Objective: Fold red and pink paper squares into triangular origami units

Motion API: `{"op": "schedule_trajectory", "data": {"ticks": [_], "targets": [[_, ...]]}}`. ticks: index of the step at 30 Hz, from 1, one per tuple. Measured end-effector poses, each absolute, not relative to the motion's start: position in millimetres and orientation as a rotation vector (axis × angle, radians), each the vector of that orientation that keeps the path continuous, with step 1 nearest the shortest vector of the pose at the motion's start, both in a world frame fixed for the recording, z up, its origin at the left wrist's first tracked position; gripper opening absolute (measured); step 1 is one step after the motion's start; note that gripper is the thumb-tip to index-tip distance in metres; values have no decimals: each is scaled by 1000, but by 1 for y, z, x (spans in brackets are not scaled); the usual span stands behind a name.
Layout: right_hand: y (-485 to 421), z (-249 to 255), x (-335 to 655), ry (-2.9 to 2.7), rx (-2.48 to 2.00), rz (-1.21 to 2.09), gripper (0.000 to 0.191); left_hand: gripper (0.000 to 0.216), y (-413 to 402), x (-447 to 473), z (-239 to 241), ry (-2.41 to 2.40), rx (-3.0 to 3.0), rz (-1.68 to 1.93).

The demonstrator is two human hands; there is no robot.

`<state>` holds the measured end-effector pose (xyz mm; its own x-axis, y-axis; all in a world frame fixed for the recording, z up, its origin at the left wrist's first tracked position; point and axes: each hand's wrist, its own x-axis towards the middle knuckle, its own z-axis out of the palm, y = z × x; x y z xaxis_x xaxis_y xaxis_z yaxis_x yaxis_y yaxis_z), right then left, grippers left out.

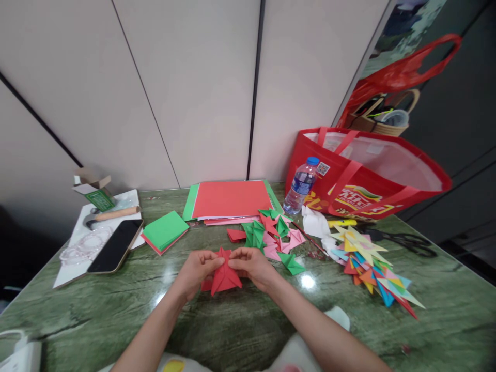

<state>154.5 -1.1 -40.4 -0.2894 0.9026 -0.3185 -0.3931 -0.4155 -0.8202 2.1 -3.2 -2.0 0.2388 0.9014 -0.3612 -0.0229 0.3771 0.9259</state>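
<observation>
A folded red paper piece [223, 279] is held between both hands, just above the green marbled table [127, 320]. My left hand [199, 271] pinches its left side with thumb and fingers. On the opposite side, my right hand [253, 266] grips the paper near its top with the thumb and fingertips. Creases and pointed flaps show on the paper, and part of it sits behind the fingers. Just beyond my right hand lies a loose heap of folded green, pink and red paper pieces [254, 234].
Behind are red and green paper sheets [232, 199]. Left are a green paper stack [166, 230], a phone [116, 246], a hammer [116, 213] and a small box [98, 196]. Right are a water bottle [301, 186], a red bag [329, 175], scissors [403, 240] and multicoloured folded paper [372, 263].
</observation>
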Motion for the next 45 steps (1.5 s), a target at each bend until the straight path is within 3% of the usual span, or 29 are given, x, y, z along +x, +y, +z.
{"op": "schedule_trajectory", "data": {"ticks": [11, 25, 37, 45], "targets": [[-3, -36, 155, -813, -986, 1814, 27, 34, -5, -2, 0, 1046, 911, 625], [-4, -34, 154, -844, -979, 1819, 28, 37, -4, 1, -1, 1149, 1032, 729], [-4, -34, 150, -1094, -1036, 1496, 16, 24, -4, 2, -1, 1086, 1062, 711], [-3, -34, 154, -1331, -925, 1452, 10, 25, 0, -5, -4, 1111, 1001, 788]]}}
